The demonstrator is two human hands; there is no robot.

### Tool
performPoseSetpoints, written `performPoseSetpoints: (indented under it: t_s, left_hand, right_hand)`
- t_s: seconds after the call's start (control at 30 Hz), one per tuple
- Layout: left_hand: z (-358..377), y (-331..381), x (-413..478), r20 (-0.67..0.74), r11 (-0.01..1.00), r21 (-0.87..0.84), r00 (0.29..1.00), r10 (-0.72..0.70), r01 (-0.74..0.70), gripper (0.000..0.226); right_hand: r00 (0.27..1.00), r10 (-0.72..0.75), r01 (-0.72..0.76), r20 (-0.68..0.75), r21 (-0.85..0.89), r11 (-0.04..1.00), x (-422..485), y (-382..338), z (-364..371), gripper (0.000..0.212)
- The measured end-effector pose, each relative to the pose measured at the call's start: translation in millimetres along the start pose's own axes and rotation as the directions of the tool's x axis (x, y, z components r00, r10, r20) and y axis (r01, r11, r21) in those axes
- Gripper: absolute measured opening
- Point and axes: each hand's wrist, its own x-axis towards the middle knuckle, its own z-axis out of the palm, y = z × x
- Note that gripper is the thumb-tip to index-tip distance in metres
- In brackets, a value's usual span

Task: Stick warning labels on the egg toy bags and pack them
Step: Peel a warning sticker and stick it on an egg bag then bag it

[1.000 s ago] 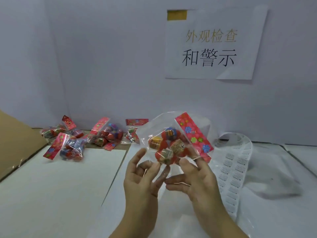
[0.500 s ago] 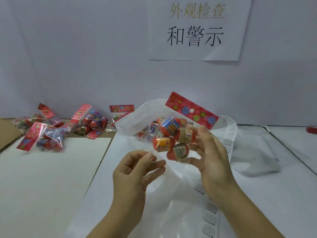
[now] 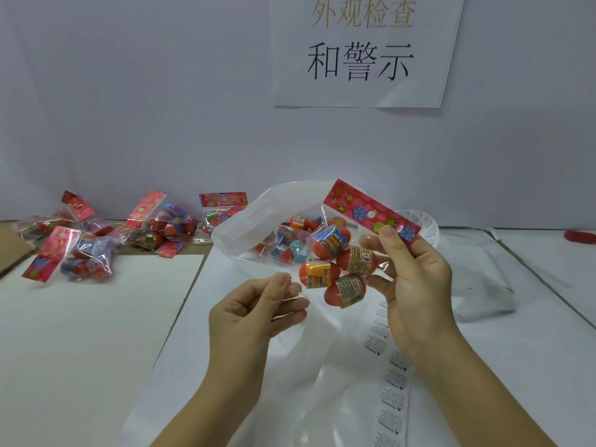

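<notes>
Fingers of the right hand (image 3: 416, 285) are curled round an egg toy bag (image 3: 325, 250). The thumb pinches the end of its red card top (image 3: 371, 212), and the other fingers sit at the side of the clear part. The egg toy bag is up in the air, just over the open mouth of the big white bag (image 3: 245, 227). Fingers of the left hand (image 3: 251, 314) are curled too, with the thumb and first finger pressed together on a bit of thin film. It looks like the front lip of the big white bag, but I cannot be sure. Inside the big white bag lie more packed toy bags (image 3: 287, 248), red eggs with blue and yellow wraps. The held bag is clear and has four red eggs (image 3: 319, 274) in it. One has a blue and yellow wrap, one a yellow wrap, and two have pale wraps full of tiny print. On one pale wrap I can read "6+". The red card top has blue, yellow and green flowers and a small round hole. A long label strip (image 3: 392, 375) runs along the table (image 3: 500, 366) under the right hand, and its print is too small to read. On the wall hangs a paper sign (image 3: 361, 53) that says "外观检查" in gold and "和警示" in black. Over to the left, by the wall, sits a pile of egg toy bags (image 3: 96, 243), partly on a white board (image 3: 80, 333). A small red thing (image 3: 580, 236) lies at the far right edge.
</notes>
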Motion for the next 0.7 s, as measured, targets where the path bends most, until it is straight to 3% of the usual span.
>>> performPoseSetpoints:
  t_s: [0.23, 0.33, 0.43, 0.53, 0.6, 0.7]
  left_hand:
    - [0, 1, 0, -0.010, 0.999, 0.034, 1.000, -0.025, 0.026, 0.023]
    - [-4, 8, 3, 0.076, 0.983, -0.104, 0.986, -0.147, 0.154, 0.032]
    - [-11, 15, 8, 0.248, 0.917, -0.221, 0.929, -0.276, 0.332, 0.025]
    - [-15, 16, 8, 0.441, 0.912, -0.089, 0.837, -0.324, 0.400, 0.048]
    - [-15, 15, 3, 0.529, 0.897, -0.010, 0.763, -0.370, 0.442, 0.056]
    - [-11, 17, -4, 0.559, 0.900, 0.092, 0.726, -0.401, 0.426, 0.049]
  right_hand:
    - [0.999, 0.051, -0.051, 0.001, 0.001, 0.999, 0, 2, 0, 0.010]
    - [0.989, 0.115, -0.126, 0.097, 0.118, 0.985, -1, 4, 1, 0.013]
    - [0.959, 0.157, -0.228, 0.236, 0.316, 0.921, -3, 1, 5, 0.024]
    - [0.876, 0.233, -0.409, 0.422, 0.397, 0.822, -9, 1, 7, 0.024]
    - [0.843, 0.306, -0.494, 0.443, 0.410, 0.767, -11, 4, 4, 0.037]
    - [0.821, 0.346, -0.530, 0.454, 0.384, 0.756, -15, 0, 6, 0.017]
